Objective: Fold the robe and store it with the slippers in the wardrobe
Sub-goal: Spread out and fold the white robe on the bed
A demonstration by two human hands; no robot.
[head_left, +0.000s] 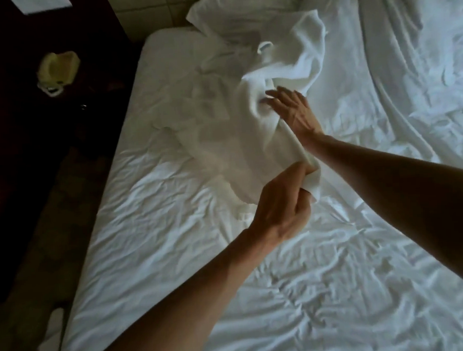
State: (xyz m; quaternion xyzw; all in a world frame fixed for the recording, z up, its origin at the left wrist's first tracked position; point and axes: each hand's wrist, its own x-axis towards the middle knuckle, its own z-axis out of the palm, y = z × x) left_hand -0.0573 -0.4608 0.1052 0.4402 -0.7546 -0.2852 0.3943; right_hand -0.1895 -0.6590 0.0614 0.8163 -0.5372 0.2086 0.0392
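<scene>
Robe [223, 128], white, lifted above rumpled bed sheet [153, 231]. Near hem edge pinched in left hand [276, 205], fingers curled tight round fabric. Right hand [292, 109] fingers straight, spread, pressed flat against robe's folded edge further up. Pillow [234, 13] beyond. Yellowish bag [58, 67] on dark surface at left.

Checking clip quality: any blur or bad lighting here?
Head view: robe smeared by motion blur at its upper part; left hand and right hand fairly sharp; bed bright, floor on the left nearly black; wide-angle bending at edges.
</scene>
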